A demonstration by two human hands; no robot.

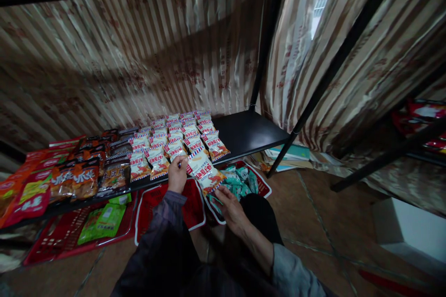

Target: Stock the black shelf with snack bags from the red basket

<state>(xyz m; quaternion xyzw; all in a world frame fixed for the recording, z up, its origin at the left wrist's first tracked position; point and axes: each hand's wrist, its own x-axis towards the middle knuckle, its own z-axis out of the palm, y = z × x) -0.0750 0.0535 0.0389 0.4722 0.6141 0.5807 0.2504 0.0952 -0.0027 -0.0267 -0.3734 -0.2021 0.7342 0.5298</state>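
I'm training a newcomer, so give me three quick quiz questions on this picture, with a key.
1. True or false: the left hand and the right hand both touch the same white bag.
2. Which colour are the packets in the basket nearest the right hand? A) orange; B) teal; C) black.
3. Fill in: the bright green packets lie in a ____ basket.

Key: 1 true; 2 B; 3 red.

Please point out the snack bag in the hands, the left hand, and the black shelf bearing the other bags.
Snack bag (pixel 205 172), head view: middle of its printed front.
Left hand (pixel 177 176), head view: back of the hand.
Black shelf (pixel 249 133), head view: bare surface right of the bags.
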